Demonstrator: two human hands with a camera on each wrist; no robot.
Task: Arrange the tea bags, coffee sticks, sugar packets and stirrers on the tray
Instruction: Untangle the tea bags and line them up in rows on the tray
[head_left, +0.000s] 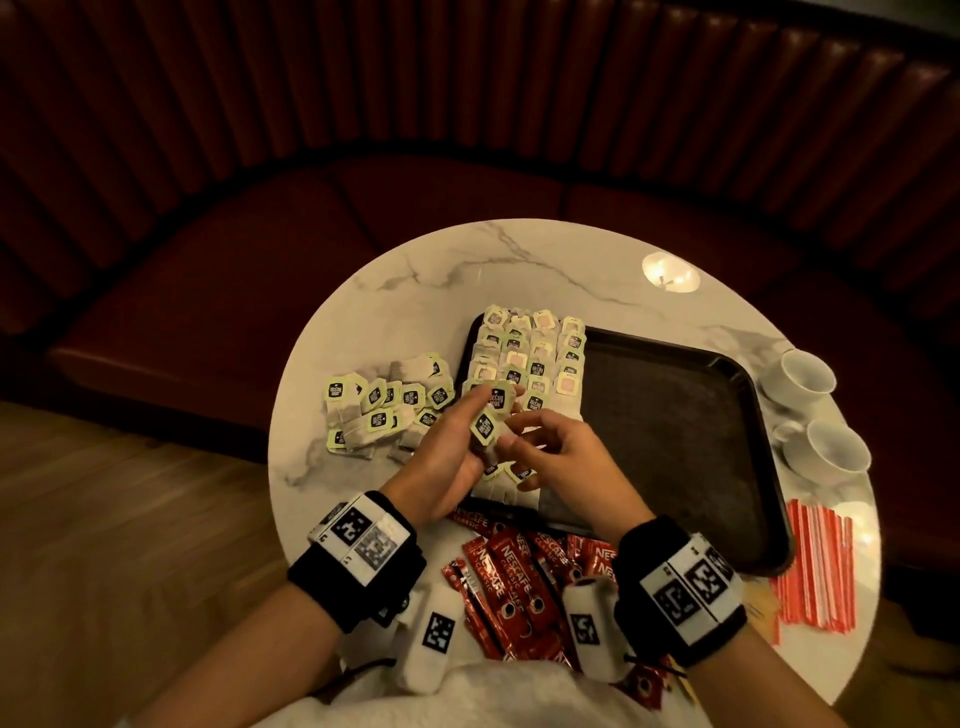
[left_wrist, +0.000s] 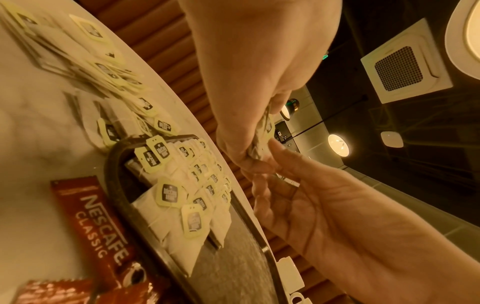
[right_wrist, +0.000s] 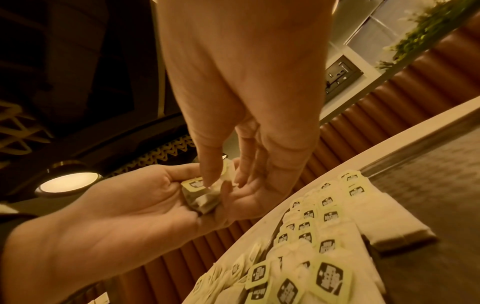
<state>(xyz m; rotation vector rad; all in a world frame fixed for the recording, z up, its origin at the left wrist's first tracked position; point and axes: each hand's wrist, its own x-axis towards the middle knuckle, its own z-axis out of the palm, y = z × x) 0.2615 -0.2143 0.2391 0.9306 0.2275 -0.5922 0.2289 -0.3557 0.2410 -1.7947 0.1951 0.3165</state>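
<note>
Where the two hands meet over the tray's near-left corner, the left hand (head_left: 447, 457) has its fingers (right_wrist: 166, 174) curled up around a small bundle of tea bags (head_left: 487, 431), palm facing up, thumb on top; the right hand (head_left: 558, 457) has its fingers (right_wrist: 207, 168) bent downward, thumb and forefinger pinching the top bag at its tag, other fingers loose and partly spread. Held bundle: crumpled greyish-white paper pouches, pale yellow-green tag with a black logo facing up, long axis running roughly away from the person, tilted a little right. Under the hands, the tray (head_left: 675, 415) is dark, rectangular with rounded corners, long axis running away and slightly left; its left part is filled with rows of tea bags (head_left: 530, 358), overlapped like shingles, tags toward the far end, most logo up, a few showing a pinkish blank side. Right part of tray shows bare dark surface. On the marble tabletop (head_left: 467, 270), left of the tray, a loose pile of tea bags (head_left: 387, 410), tags pointing every way. Near edge: red Nescafe coffee sticks (head_left: 509, 582), scattered, mostly lengthwise toward the person. Right of the tray: bundle of red-and-white stirrers (head_left: 815, 566), parallel, and two white cups (head_left: 821, 410).
</note>
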